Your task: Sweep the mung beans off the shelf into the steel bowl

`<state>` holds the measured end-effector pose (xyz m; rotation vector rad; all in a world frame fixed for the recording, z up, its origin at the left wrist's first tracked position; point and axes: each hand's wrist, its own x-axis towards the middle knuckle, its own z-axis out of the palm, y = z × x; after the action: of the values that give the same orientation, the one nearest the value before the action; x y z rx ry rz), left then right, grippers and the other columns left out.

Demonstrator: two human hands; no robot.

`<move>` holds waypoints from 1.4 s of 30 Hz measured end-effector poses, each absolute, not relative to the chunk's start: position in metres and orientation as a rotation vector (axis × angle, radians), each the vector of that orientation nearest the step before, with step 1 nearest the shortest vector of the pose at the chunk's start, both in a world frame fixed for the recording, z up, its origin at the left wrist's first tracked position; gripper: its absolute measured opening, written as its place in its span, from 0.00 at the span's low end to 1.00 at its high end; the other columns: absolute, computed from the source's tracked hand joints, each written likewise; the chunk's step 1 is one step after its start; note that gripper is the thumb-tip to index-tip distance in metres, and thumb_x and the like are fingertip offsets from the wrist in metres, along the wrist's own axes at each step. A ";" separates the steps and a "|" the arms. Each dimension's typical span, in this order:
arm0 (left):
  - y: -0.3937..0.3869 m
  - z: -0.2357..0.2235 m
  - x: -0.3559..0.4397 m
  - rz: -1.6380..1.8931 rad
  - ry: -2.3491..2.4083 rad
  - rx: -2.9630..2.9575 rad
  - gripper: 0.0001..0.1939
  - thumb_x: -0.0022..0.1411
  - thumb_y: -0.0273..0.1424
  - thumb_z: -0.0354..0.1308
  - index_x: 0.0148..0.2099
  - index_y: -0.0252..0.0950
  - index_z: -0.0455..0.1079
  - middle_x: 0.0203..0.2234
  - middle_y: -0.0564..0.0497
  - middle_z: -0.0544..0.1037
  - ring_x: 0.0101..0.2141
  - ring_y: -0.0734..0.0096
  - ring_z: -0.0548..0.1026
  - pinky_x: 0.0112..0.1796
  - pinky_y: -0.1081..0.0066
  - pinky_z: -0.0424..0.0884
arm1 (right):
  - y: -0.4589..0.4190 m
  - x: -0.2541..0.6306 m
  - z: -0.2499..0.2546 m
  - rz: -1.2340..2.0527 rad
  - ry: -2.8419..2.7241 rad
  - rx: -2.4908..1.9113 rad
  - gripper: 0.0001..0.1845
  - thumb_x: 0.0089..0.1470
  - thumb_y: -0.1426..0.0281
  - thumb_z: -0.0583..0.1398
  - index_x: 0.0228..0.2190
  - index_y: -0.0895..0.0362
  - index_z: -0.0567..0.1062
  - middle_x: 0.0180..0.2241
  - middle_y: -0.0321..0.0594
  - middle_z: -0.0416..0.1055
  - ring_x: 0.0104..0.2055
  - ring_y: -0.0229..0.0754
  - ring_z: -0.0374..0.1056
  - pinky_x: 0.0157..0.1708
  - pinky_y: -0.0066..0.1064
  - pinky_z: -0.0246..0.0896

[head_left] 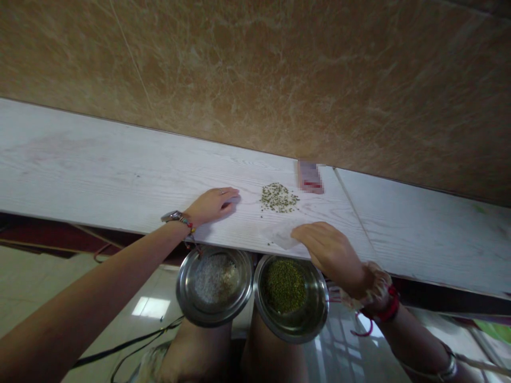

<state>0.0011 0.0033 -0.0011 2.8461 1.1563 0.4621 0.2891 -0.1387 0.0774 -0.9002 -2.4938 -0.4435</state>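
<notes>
left hand lies open, right hand pinches translucent film; a careless sweep could scatter the mung beans off the ledge.

Likely a home, by my feed, brown marbled wall, white wood-grain counter, glossy tiled floor, steel bowls

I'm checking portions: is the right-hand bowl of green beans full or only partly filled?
Partly filled: bare metal shows inside the bowl around the green beans.
</notes>
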 end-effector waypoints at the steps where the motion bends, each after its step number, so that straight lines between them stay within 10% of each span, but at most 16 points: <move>1: 0.003 -0.001 0.001 0.459 1.155 2.849 0.19 0.63 0.33 0.45 0.52 0.33 0.66 0.53 0.42 0.73 0.52 0.60 0.70 0.54 0.60 0.66 | -0.141 0.291 0.080 -0.414 -2.508 -0.876 0.17 0.56 0.82 0.49 0.35 0.59 0.75 0.32 0.42 0.78 0.34 0.39 0.71 0.35 0.33 0.66; 42: 0.003 0.001 0.002 0.455 1.159 2.862 0.18 0.63 0.32 0.47 0.53 0.36 0.66 0.53 0.45 0.73 0.52 0.62 0.71 0.53 0.61 0.66 | -0.102 0.275 0.075 -0.574 -2.489 -0.982 0.17 0.53 0.85 0.50 0.34 0.60 0.76 0.31 0.43 0.78 0.32 0.41 0.71 0.33 0.33 0.61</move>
<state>0.0017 0.0026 0.0013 2.8620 1.1590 0.4552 0.2745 -0.1019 0.0753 -0.9825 -2.4885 -0.5741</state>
